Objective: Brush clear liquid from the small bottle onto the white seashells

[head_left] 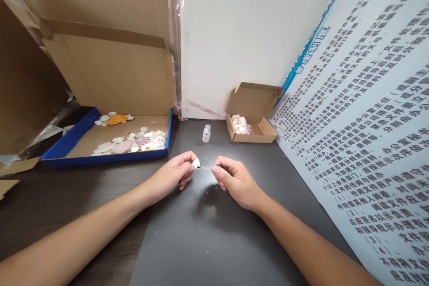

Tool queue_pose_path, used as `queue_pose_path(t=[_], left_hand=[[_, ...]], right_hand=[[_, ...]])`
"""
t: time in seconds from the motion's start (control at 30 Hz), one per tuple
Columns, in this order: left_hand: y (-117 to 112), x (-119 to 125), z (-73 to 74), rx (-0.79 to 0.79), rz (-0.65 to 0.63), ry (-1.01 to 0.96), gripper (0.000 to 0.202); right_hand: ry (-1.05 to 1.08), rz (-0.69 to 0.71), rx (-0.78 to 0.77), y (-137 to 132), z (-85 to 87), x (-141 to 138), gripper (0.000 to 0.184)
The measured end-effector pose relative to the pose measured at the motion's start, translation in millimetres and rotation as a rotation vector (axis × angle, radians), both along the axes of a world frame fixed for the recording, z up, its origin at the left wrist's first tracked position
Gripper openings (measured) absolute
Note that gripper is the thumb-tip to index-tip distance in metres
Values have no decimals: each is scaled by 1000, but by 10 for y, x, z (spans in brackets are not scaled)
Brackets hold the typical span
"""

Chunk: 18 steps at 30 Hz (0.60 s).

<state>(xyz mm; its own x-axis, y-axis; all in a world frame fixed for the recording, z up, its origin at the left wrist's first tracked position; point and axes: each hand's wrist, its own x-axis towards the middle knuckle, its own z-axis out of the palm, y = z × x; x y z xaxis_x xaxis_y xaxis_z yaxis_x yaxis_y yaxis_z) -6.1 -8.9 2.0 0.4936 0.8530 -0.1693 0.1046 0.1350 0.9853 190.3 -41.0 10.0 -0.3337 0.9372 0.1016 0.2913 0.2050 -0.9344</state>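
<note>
My left hand (177,170) pinches a small white shell (196,163) between thumb and fingertips. A tiny dark bit shows at the shell's lower right edge, too small to name. To the right, across a narrow gap, my right hand (234,181) has its thumb and index finger pressed together. Whatever they hold, if anything, is too small to make out. Beyond both hands a small clear glass bottle (206,134) stands upright on the dark table mat (187,241).
At the left, an opened blue-edged cardboard box (100,157) holds several pale shells (150,140) and an orange shell (116,119). A smaller open carton (264,136) with white shells (239,124) stands back right. A printed board (362,111) borders the right side; a white panel (214,44) rises behind.
</note>
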Motion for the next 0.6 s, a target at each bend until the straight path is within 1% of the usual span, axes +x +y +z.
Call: queue_pose_path(t=[0.13,0.17,0.3,0.33,0.4,0.47,0.53,0.6], left_hand=[[3,16,10,-28,22,-28,22],[6,18,10,-33,25,-34,24],[10,19,12,-47,30,-46,27],[9,17,14,-51,33,-47,27],[5,15,18,-60,40,-43,27],[-1,14,22,-66,42,-35,25],[-6,13,23,-68,43,-28,23],[-7,12,22,-69,45,-27,23]], right_hand=[[-142,-93,87,3,-4,-2,40],[-138,-87,86,4,-1,-2,39],[-69,19,45,-1,6,-4,36],[-92,17,60,-3,4,-5,35],[-161,-36,106,-6,-2,-6,35],[-187,-82,122,-6,-5,-4,36],[-159,-57,103,-7,-4,-2,37],[-140,-3,86,-10,-4,-1,37]])
